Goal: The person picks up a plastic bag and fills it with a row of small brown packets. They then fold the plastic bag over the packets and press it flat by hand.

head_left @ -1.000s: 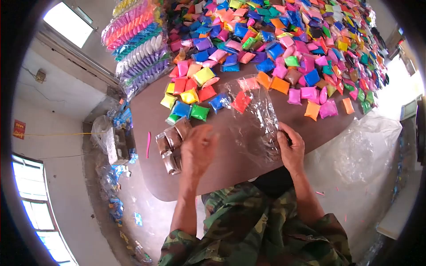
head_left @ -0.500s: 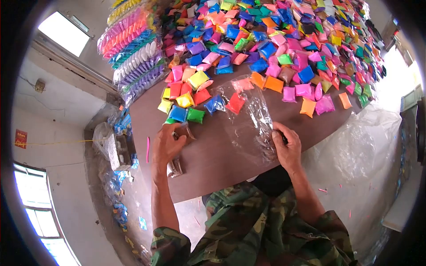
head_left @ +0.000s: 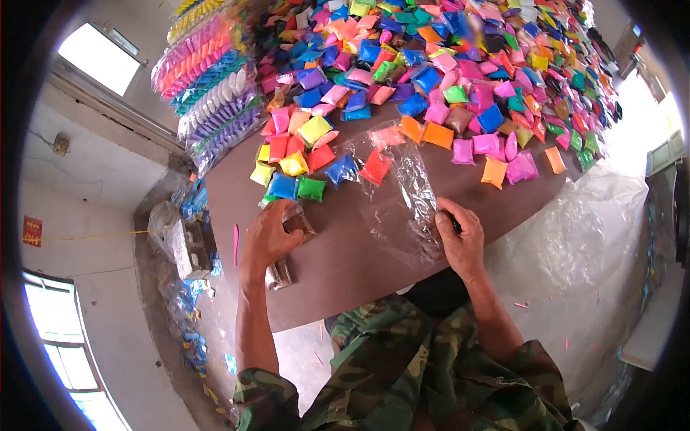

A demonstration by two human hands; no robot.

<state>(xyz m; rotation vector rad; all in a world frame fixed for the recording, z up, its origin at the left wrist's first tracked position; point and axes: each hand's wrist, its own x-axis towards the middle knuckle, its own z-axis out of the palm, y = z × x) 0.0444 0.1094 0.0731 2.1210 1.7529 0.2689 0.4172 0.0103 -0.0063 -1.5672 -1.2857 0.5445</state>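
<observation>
My left hand is at the left part of the table, its fingers and thumb curled round a small brown packet. Just below that hand lies another brown packet in clear wrap. With thumb and fingers, my right hand pinches the side of a large clear plastic bag spread over the tabletop. Something small and dark shows among the right fingers. A red packet and a pink packet overlap the bag. Beyond my left hand sit a blue packet and a green packet.
A big heap of colourful packets covers the far side of the brown table. Strips of bagged packets are stacked at the back left. A pink stick lies near the left edge. Clear plastic sheeting hangs at the right.
My left hand has opened its thumb outward around the brown packet, which shows more plainly now. My right hand keeps its pinch on the bag. The view has shifted slightly.
</observation>
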